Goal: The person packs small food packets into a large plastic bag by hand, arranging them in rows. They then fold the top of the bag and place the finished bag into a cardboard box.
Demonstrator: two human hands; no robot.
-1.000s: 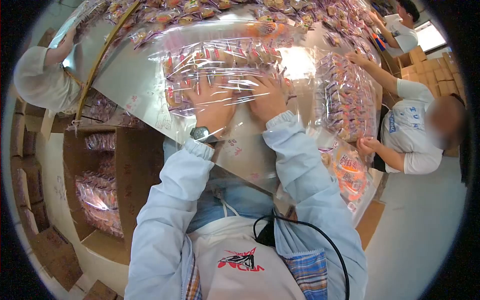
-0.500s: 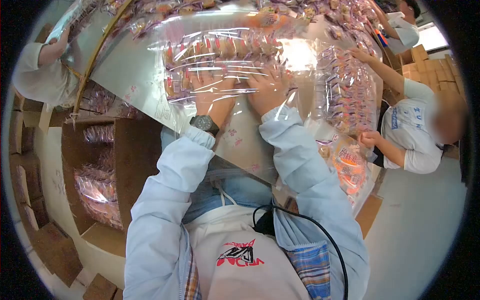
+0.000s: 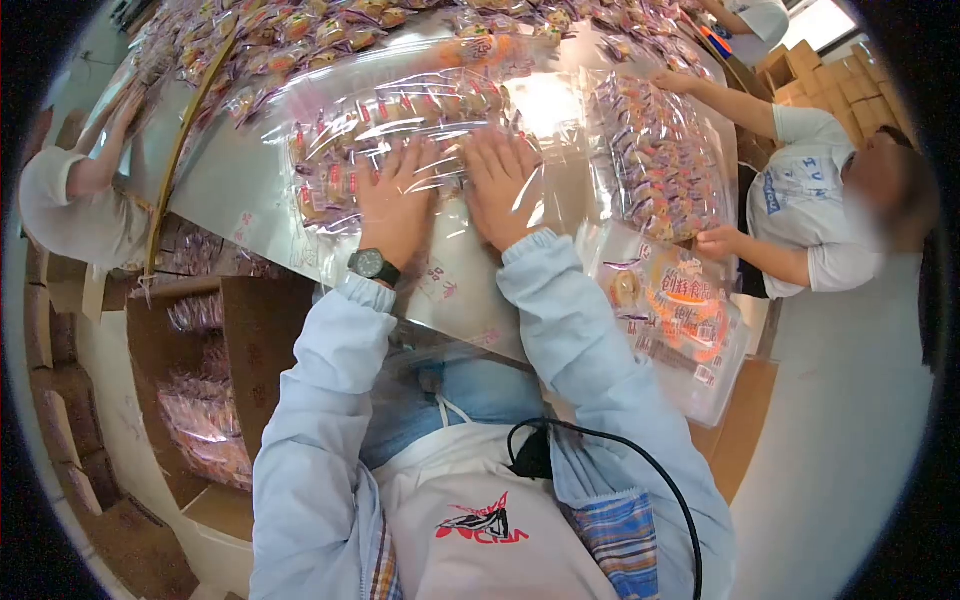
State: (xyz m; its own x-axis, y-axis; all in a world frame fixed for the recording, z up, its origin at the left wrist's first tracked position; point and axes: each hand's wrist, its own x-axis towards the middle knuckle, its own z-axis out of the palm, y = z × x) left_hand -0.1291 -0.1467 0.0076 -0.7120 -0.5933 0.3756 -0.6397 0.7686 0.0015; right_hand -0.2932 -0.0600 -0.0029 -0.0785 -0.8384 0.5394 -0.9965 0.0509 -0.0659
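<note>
A large clear plastic bag (image 3: 330,135) filled with small wrapped snacks lies on the shiny metal table (image 3: 225,190) in front of me. My left hand (image 3: 395,205), with a dark watch on its wrist, lies flat on the bag's near part, fingers spread. My right hand (image 3: 503,185) lies flat beside it, also on the bag, fingers apart. Neither hand grips anything. The bag's printed open end (image 3: 455,290) hangs toward me over the table edge.
A second filled bag (image 3: 650,160) lies to the right under a co-worker's hands (image 3: 715,240). Printed empty bags (image 3: 680,310) are stacked at right. An open cardboard box (image 3: 205,400) with packed bags stands at left. Another person's arm (image 3: 95,165) reaches in at left. Loose snacks (image 3: 300,25) cover the far table.
Both of my hands have opened out flatter on the bag and slid a little toward me. The view has shifted, so the bag and table sit lower and more to the left.
</note>
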